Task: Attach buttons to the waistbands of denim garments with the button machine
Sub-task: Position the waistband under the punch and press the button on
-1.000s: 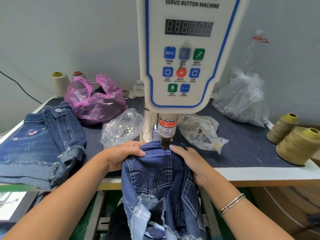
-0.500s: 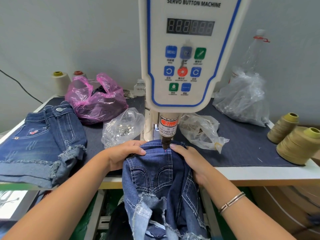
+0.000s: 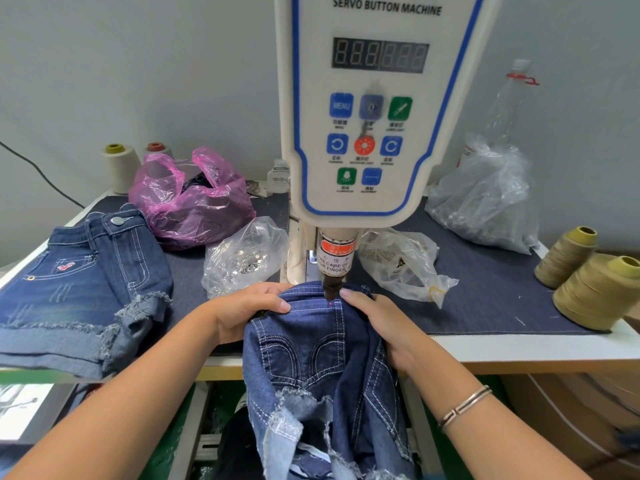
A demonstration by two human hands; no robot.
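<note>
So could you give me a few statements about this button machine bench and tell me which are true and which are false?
1. Both hands hold denim shorts under the machine's punch head. True: the left hand and right hand grip the waistband on either side.
2. The pink bag lies right of the machine. False: it lies left.
3. Another pair of shorts on the left already has a button. True.
4. The display shows a lit count. False: its digits look unlit.
5. Two olive thread cones stand at the right. True.
</note>
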